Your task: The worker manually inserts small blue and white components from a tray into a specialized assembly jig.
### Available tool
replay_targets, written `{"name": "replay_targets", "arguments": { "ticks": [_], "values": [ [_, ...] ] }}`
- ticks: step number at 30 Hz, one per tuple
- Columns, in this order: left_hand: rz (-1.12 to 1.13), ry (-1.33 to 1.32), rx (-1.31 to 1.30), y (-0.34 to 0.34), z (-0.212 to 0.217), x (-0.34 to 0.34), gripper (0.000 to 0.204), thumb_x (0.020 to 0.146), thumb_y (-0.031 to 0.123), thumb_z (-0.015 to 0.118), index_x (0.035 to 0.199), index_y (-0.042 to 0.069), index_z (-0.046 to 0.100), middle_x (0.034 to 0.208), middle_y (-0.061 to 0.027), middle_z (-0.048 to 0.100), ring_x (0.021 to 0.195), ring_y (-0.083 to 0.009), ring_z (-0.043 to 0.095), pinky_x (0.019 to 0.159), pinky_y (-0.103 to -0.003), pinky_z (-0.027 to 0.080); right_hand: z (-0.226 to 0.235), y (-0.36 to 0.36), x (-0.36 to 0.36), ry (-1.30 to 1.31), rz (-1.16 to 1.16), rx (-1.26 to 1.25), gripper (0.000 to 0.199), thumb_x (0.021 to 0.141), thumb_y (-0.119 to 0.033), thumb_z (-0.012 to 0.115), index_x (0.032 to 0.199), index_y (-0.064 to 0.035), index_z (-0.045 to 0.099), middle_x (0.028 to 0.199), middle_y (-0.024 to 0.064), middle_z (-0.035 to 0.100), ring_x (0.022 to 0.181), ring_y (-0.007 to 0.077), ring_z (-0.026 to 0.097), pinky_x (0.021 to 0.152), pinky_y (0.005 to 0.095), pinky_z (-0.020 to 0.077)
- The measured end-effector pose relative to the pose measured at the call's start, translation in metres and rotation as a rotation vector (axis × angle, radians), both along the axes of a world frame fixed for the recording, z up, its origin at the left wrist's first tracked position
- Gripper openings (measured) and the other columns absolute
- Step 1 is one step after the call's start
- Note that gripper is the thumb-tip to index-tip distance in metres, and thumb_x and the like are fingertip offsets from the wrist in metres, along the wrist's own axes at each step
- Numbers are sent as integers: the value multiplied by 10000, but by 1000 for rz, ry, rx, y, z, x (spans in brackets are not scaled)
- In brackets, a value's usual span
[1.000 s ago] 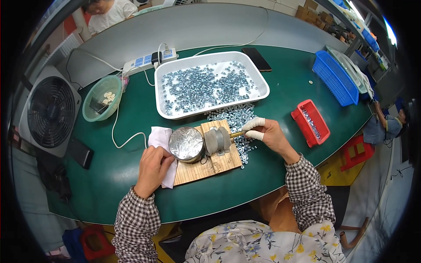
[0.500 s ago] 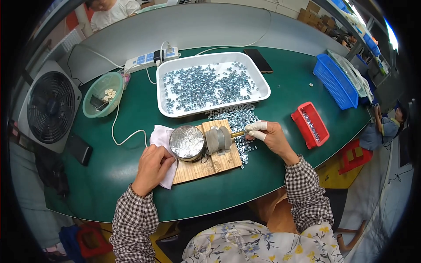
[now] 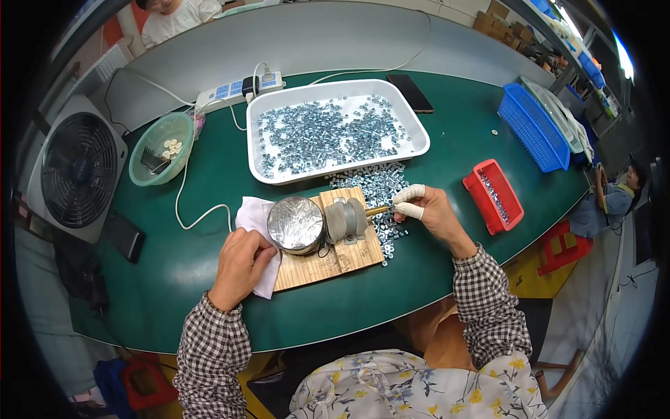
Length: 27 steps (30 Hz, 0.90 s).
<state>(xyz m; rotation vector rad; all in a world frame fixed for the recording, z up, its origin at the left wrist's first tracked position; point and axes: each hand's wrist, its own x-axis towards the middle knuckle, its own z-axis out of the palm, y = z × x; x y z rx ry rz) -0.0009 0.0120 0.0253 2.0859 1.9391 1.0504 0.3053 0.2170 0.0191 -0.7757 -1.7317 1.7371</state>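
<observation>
A small motor-like device (image 3: 345,221), wrapped in grey material, is mounted on a wooden board (image 3: 307,273), with a brass rod (image 3: 377,210) sticking out to the right. At the rod's tip my right hand (image 3: 434,214), white covers on thumb and forefinger, pinches a tiny metal piece, mostly hidden by the fingertips. Beside the device stands a round, foil-topped can (image 3: 295,223). My left hand (image 3: 241,268) rests with curled fingers on a pale cloth (image 3: 252,213) against the can. Small silvery metal nuts (image 3: 377,185) lie heaped behind and under my right hand.
A white tray (image 3: 254,164) of similar nuts stands behind the board. To the right are a red bin (image 3: 475,202) and a blue basket (image 3: 534,129). On the left are a green bowl (image 3: 142,178), a fan (image 3: 80,167) and a white cable (image 3: 183,209). A phone (image 3: 410,93) lies behind.
My right hand stays at the rod's tip, its fingertips slightly shifted, with a bit more of the brass rod showing. The left hand keeps its place on the cloth. The whole view has shifted slightly.
</observation>
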Motion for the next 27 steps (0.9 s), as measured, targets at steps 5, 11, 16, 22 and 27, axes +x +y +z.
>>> {"name": "replay_targets", "arguments": {
  "ticks": [5,11,16,22,27],
  "values": [
    [63,12,19,0,-5,1,137,766,44,701,778,46,564,714,-74,547,700,-258,505,653,-360,396,0,-1,0,27,17,43,95,849,47,637,940,22,635,910,84,654,801,176,678,739,272,558],
    [54,4,24,2,-6,0,146,760,42,706,778,45,561,718,-77,550,697,-260,512,648,-364,402,-3,-2,-1,26,19,95,85,850,48,636,930,18,631,919,88,655,809,184,679,733,272,560],
    [49,-10,35,1,-3,1,145,761,47,705,770,45,560,704,-74,534,684,-256,503,643,-360,399,-4,-5,-4,38,10,83,78,857,48,630,929,17,627,928,93,656,818,189,681,741,280,568],
    [-10,-40,-26,-1,1,-3,143,764,56,702,759,44,559,678,-66,508,667,-245,489,638,-354,392,-7,-5,-3,30,-4,123,85,860,51,624,939,19,624,929,99,657,825,192,681,752,290,576],
    [-13,-45,-34,-1,1,-3,137,767,60,698,758,46,563,676,-64,501,663,-240,485,636,-351,387,-2,-6,-5,61,-4,60,78,863,38,625,940,25,624,910,101,657,808,189,679,734,281,570]
  ]
}}
